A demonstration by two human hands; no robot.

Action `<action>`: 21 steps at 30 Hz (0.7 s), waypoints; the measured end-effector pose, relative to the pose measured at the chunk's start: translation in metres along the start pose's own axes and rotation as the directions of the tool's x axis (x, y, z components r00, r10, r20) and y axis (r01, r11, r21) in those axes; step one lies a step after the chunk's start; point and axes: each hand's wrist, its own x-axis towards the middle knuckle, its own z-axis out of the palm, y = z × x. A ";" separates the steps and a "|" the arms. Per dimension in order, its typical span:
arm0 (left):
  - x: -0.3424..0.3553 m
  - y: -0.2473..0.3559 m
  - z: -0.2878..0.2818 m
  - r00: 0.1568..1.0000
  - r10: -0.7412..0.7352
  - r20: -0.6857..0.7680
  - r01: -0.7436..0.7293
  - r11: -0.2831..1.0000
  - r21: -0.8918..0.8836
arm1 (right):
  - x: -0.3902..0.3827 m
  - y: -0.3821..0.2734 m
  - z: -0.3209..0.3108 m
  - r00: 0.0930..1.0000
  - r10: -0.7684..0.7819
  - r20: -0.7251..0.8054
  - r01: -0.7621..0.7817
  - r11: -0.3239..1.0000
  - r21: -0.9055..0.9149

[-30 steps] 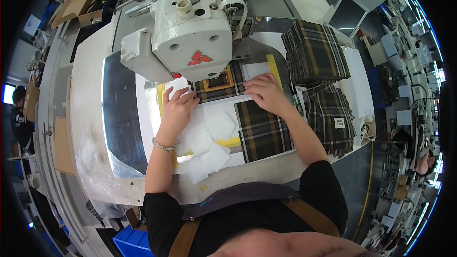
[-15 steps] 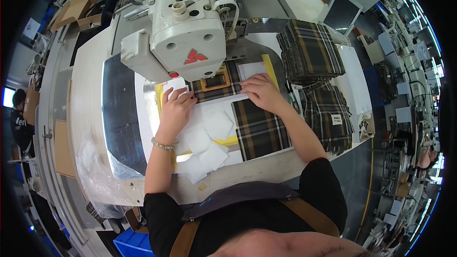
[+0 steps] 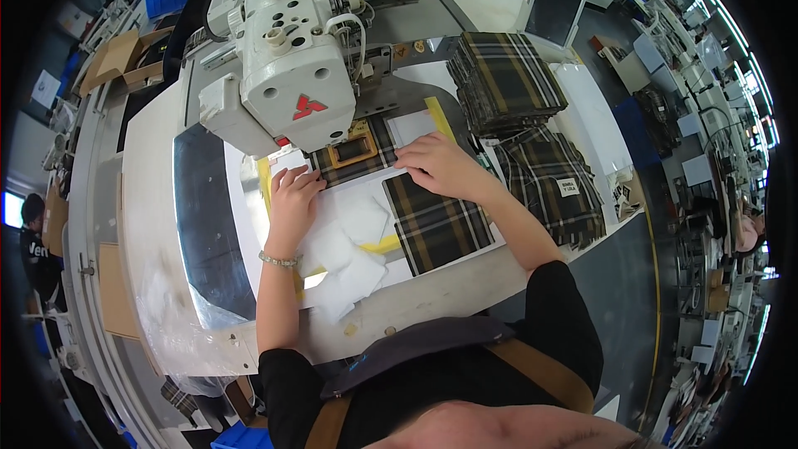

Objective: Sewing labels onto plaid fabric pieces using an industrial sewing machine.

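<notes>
Plaid fabric, dark with yellow and white lines, lies under both hands. The left hand (image 3: 293,195) rests flat, fingers extended, on the white template sheet (image 3: 353,216), its fingertips at the left edge of the plaid piece (image 3: 353,154) that sits beneath the sewing machine head (image 3: 278,54); a metal bracelet (image 3: 278,260) circles its wrist. The right hand (image 3: 440,166) presses palm-down, gripping nothing, on the right edge of the same plaid piece, which lies within a yellow-edged clamp frame (image 3: 439,113). Just below this hand, a second plaid panel (image 3: 436,220) lies flat on the template. White interfacing pieces (image 3: 349,270) overlap near the left forearm. To the right on the surface (image 3: 582,108), a neat stack of plaid pieces (image 3: 505,81) stands above a looser plaid pile (image 3: 553,183). A small screen (image 3: 555,8) stands behind the stack.
</notes>
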 end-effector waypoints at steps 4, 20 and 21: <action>0.003 0.000 -0.006 0.999 0.014 0.031 -0.013 0.999 -0.031 | -0.001 -0.012 -0.012 0.999 -0.010 0.030 0.012 0.999 -0.053; -0.014 0.004 -0.030 0.983 0.094 0.156 -0.090 0.995 -0.032 | -0.033 -0.024 -0.098 0.893 -0.059 -0.447 -0.098 0.942 -0.321; -0.019 0.003 -0.033 0.984 0.053 0.170 -0.051 0.999 -0.013 | -0.038 -0.026 -0.106 0.830 -0.141 -0.541 -0.083 0.926 -0.368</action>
